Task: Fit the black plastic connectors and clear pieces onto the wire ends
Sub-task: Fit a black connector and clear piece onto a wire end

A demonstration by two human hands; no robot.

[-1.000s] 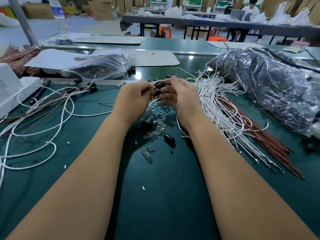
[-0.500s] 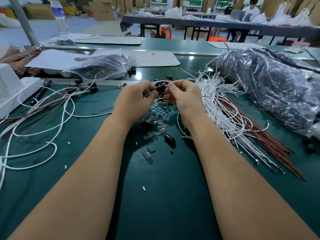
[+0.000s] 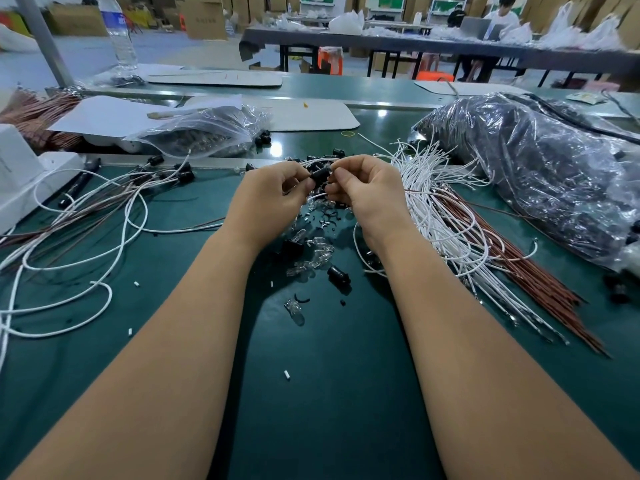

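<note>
Both hands, left hand [image 3: 273,192] and right hand [image 3: 367,188], pinch one black connector [image 3: 320,174], its long axis lying crosswise between them.

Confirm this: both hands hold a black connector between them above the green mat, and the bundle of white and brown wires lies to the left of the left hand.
Wrong side. In the head view the bundle of white and brown wires lies to the right of the right hand. The rest stands: it and the left hand hold a black connector above the green mat.
</note>
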